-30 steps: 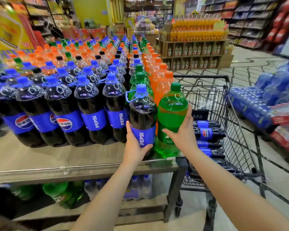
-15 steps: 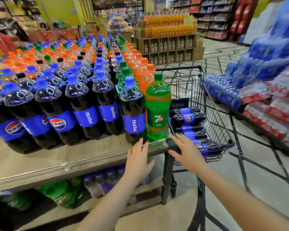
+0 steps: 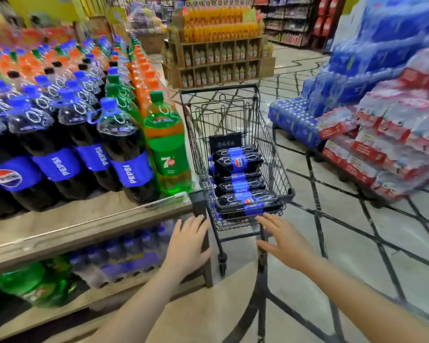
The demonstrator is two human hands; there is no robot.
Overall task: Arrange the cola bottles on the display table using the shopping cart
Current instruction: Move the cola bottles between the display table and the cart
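Right hand (image 3: 286, 241) spread wide, empty, at near rim of shopping cart (image 3: 270, 154); left hand (image 3: 187, 246) flat, empty, by display table (image 3: 84, 219) corner post. Cola bottles (image 3: 238, 180) lie stacked in cart. Step, likely: fetching next bottle. Next: grip topmost, lift over rim, stand upright at table's front edge.

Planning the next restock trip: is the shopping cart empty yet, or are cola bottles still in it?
Not empty. Several cola bottles lie on their sides, stacked in the shopping cart basket beside the display table.

I see glossy plastic cola bottles (image 3: 243, 162) in a black wire-metal shopping cart (image 3: 278, 157) beside the matt, wood-look display table (image 3: 67, 226).
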